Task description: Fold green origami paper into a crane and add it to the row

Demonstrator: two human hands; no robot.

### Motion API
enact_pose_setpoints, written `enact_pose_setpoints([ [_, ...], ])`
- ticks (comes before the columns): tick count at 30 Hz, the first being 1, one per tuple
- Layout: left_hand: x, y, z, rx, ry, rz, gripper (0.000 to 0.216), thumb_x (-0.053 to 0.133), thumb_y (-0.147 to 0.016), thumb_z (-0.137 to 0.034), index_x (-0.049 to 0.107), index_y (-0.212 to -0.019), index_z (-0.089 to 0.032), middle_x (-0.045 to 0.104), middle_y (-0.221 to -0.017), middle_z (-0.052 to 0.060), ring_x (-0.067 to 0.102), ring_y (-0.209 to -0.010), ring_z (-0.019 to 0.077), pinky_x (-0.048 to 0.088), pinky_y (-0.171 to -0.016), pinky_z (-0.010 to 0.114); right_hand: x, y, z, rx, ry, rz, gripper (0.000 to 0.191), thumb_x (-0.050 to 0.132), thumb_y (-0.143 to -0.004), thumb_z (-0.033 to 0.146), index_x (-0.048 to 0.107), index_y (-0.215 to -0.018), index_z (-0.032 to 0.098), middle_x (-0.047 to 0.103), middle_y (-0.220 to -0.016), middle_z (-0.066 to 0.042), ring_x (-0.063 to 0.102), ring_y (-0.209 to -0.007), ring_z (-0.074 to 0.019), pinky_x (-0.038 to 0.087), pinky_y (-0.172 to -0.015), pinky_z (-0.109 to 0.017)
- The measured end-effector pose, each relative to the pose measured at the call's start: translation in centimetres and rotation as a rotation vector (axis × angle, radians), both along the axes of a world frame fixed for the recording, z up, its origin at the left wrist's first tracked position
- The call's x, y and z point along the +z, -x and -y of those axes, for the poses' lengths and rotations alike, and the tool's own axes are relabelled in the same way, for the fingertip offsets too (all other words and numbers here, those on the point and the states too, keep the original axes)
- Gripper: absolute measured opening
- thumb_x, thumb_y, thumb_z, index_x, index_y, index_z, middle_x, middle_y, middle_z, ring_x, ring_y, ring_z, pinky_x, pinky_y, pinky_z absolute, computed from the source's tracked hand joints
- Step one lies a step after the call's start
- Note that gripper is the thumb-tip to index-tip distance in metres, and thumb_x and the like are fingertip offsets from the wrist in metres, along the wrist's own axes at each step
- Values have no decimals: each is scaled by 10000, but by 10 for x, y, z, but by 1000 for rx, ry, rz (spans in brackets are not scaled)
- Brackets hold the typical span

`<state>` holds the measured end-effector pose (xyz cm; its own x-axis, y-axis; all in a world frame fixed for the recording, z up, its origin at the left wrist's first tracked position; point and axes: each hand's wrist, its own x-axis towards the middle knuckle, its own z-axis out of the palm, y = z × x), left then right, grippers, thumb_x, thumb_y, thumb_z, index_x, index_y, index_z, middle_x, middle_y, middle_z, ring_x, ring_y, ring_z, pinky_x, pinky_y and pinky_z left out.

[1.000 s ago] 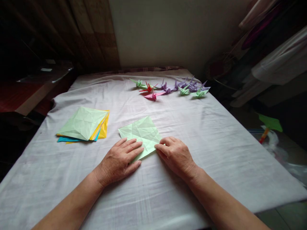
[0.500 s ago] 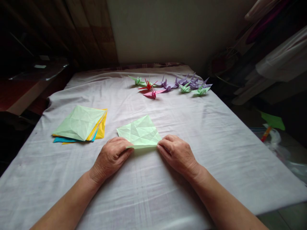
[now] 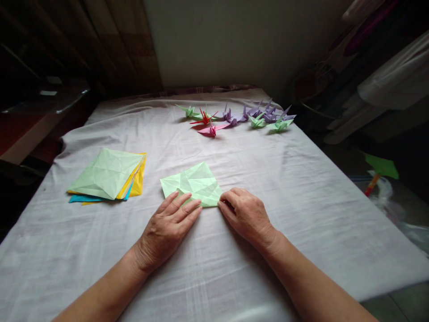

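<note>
A creased light green paper sheet (image 3: 194, 181) lies on the white cloth in front of me, its near part folded up over the rest. My left hand (image 3: 169, 226) lies flat with fingers stretched out, pressing the folded near edge. My right hand (image 3: 246, 214) is curled, its fingertips pinching the sheet's right corner against the cloth.
A stack of coloured paper sheets (image 3: 109, 175), green on top with yellow and blue beneath, lies to the left. Several folded paper cranes (image 3: 234, 118) in green, red, pink and purple sit at the far side. The white cloth (image 3: 301, 201) drops off at the right edge.
The near corner of the green sheet was lifted and folded over away from me. My left hand went from pinching that edge to lying flat on the fold.
</note>
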<state>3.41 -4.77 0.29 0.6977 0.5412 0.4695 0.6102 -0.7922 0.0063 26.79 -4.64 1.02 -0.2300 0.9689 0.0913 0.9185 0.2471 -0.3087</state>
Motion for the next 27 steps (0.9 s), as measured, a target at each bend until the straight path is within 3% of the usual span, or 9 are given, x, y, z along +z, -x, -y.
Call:
enact_pose_setpoints([
  [5,-3,-4,2,-25,102,-28,305,503,-986,-263,657,-1220,-144,665,-1304,68,571,-1256,263,416,-1113,454,2,0,0,-5,23,-8,146,577,-934,279,672,-857,200,657,-841,-38,604,-797,-187,401,-700,-283],
  [21,-7,-1,1,-18,185,-36,341,473,-991,-272,637,-1262,-144,661,-1306,95,580,-1255,269,474,-1073,469,3,-21,-6,19,101,-299,173,532,-895,146,690,-907,217,721,-922,-29,658,-857,-170,485,-780,-273],
  [27,-5,-2,0,-16,170,-52,337,456,-996,-264,641,-1251,-144,666,-1298,91,594,-1239,265,483,-1064,458,3,-21,-7,-77,44,-361,157,527,-907,264,674,-871,221,713,-846,-18,653,-780,-174,486,-731,-279],
])
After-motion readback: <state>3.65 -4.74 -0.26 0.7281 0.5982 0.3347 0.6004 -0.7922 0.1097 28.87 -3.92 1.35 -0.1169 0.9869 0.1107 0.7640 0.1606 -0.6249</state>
